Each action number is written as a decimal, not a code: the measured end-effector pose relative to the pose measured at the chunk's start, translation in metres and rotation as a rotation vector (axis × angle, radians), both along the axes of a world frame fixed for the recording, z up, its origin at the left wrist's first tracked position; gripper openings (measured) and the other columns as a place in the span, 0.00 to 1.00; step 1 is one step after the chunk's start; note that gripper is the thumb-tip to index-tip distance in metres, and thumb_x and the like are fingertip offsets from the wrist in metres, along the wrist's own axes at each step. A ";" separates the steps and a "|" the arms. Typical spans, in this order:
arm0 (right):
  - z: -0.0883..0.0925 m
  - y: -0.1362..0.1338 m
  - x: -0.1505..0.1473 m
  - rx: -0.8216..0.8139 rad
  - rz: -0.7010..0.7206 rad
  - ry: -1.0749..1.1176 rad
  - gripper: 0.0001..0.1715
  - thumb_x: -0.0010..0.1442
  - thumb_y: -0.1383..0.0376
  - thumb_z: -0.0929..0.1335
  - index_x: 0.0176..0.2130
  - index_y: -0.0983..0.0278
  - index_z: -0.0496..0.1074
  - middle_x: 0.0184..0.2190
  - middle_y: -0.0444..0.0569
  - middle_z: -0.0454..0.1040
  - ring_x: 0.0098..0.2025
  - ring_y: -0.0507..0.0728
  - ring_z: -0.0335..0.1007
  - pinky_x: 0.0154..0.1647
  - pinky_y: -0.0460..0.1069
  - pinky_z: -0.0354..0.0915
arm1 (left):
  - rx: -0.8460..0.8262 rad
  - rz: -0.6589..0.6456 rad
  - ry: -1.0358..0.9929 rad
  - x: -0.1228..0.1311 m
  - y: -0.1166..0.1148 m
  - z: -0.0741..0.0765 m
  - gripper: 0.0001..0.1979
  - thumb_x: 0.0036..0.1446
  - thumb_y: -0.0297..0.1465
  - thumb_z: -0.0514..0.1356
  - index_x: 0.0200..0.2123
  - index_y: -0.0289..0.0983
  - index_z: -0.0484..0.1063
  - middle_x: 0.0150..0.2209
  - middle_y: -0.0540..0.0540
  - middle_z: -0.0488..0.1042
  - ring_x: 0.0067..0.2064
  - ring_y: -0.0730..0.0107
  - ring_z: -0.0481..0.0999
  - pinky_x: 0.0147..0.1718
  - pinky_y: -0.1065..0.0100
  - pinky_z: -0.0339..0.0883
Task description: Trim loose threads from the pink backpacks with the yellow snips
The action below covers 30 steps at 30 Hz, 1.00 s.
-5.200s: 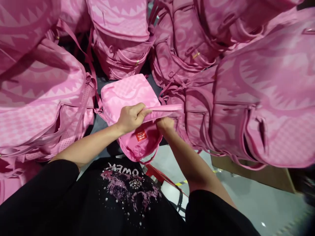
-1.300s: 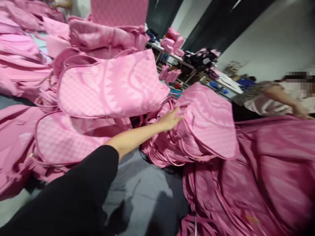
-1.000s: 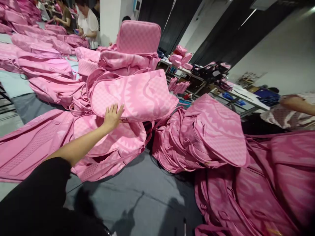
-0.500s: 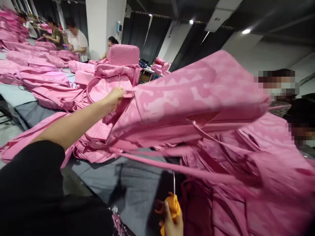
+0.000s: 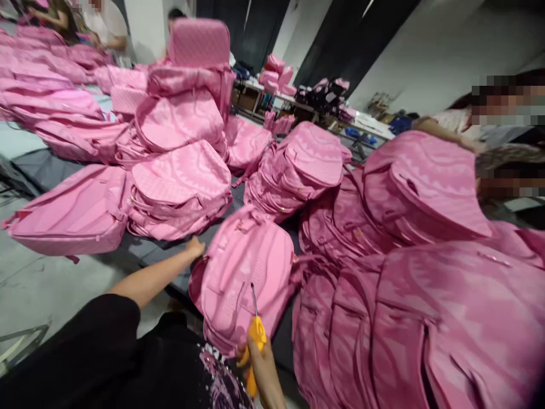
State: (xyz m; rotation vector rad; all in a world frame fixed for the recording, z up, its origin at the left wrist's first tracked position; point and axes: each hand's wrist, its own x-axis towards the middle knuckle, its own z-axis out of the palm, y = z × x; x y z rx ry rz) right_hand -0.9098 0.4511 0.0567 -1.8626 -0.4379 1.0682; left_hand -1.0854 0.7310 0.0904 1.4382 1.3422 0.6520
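A pink backpack (image 5: 272,255) lies in front of me with its padded back and straps facing up. My left hand (image 5: 195,248) is at its upper left edge, small and blurred; whether the fingers grip the edge is unclear. Low in the middle, my right hand (image 5: 264,363) is closed round a yellow-handled tool (image 5: 257,329). The tool has a thin metal shaft with a dark tip, pointing up over the backpack's back panel. Its exact kind does not show.
Stacked pink backpacks (image 5: 426,318) crowd my right side. More backpacks (image 5: 179,182) stand along the grey-covered table (image 5: 157,250), and one (image 5: 76,213) lies at its left edge. A person (image 5: 506,113) is at the right; others work at the far left.
The backpack that my left hand held up across the view is now down in front of me, back panel up. My left hand has come lower; the yellow-handled tool is now over the backpack.
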 end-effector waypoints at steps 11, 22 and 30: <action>0.039 0.030 -0.027 0.303 0.463 -0.200 0.22 0.64 0.53 0.64 0.53 0.63 0.66 0.45 0.53 0.76 0.46 0.60 0.74 0.48 0.53 0.70 | -0.206 -0.171 -0.572 0.092 -0.133 0.025 0.25 0.65 0.43 0.52 0.60 0.36 0.65 0.31 0.45 0.76 0.31 0.64 0.78 0.39 0.59 0.75; 0.120 0.185 0.130 -0.135 0.542 -0.364 0.20 0.72 0.54 0.57 0.50 0.66 0.63 0.27 0.45 0.71 0.23 0.52 0.70 0.26 0.45 0.66 | 0.237 -0.174 0.712 0.045 -0.128 -0.073 0.48 0.56 0.35 0.65 0.72 0.28 0.43 0.72 0.19 0.37 0.73 0.34 0.42 0.66 0.41 0.51; 0.128 0.211 0.103 -0.364 1.030 -0.459 0.15 0.69 0.56 0.64 0.40 0.67 0.70 0.18 0.39 0.65 0.17 0.47 0.59 0.20 0.42 0.55 | 0.126 -0.050 0.415 -0.007 -0.104 -0.041 0.30 0.62 0.23 0.51 0.67 0.32 0.59 0.62 0.29 0.67 0.66 0.46 0.65 0.64 0.45 0.56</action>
